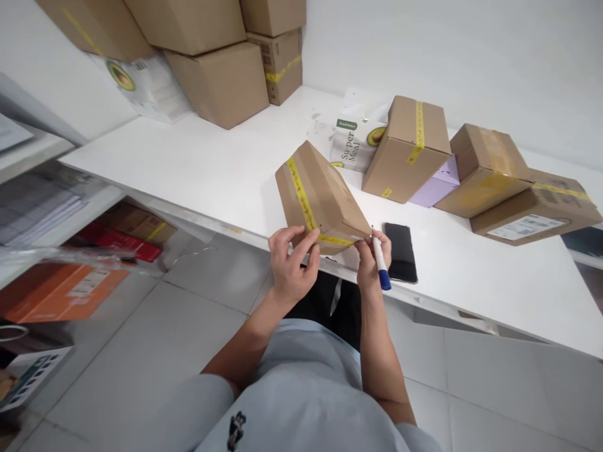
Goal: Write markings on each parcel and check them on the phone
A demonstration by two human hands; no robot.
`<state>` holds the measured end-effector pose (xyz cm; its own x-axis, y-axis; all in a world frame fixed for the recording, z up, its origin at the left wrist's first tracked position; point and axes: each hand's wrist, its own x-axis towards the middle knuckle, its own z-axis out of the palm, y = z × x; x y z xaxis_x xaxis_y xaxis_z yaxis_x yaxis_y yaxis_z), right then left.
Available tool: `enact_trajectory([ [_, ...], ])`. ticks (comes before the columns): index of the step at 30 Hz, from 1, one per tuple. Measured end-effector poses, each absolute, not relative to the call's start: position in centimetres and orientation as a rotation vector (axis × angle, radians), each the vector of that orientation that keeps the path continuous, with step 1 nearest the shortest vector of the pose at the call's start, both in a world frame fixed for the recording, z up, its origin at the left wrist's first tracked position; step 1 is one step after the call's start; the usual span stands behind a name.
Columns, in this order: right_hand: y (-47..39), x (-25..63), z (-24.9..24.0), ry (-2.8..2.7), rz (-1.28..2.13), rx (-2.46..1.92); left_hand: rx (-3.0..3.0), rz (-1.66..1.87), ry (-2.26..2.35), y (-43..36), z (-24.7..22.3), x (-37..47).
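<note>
"Su-per Meal" on the white avocado-print package (365,139)

From the view's centre, brown cartons (223,85) stand stacked on the white counter (202,160) at eleven o'clock, with a Super Meal pack (351,145) at one. A dark phone (399,251) lies at three o'clock, an orange box (47,290) at nine.

Looks forward and steeply down from head height, quite near; takes in shirt (306,402) at bottom centre, left hand (293,267) and right hand (370,260) at mid-frame, white table (188,163) across the middle, wall (447,50) at upper right.
</note>
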<state>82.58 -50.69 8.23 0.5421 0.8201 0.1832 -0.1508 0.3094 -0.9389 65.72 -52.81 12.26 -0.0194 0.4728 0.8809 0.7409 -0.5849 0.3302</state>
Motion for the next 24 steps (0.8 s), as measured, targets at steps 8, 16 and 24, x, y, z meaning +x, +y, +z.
enact_trajectory([
  [8, -50.9, 83.3, 8.7, -0.729, 0.604, -1.133, -1.992, -1.599, -1.204, -52.6, 12.4, 65.8],
  [16, -53.0, 81.6, 13.4, -1.121, 0.277, -1.021, -2.042, -1.422, -1.232, -53.3, 12.6, 67.4],
  [24, -50.9, 81.7, 13.5, -1.155, 0.413, -1.063, -2.100, -1.506, -1.136, -53.0, 12.6, 66.6],
])
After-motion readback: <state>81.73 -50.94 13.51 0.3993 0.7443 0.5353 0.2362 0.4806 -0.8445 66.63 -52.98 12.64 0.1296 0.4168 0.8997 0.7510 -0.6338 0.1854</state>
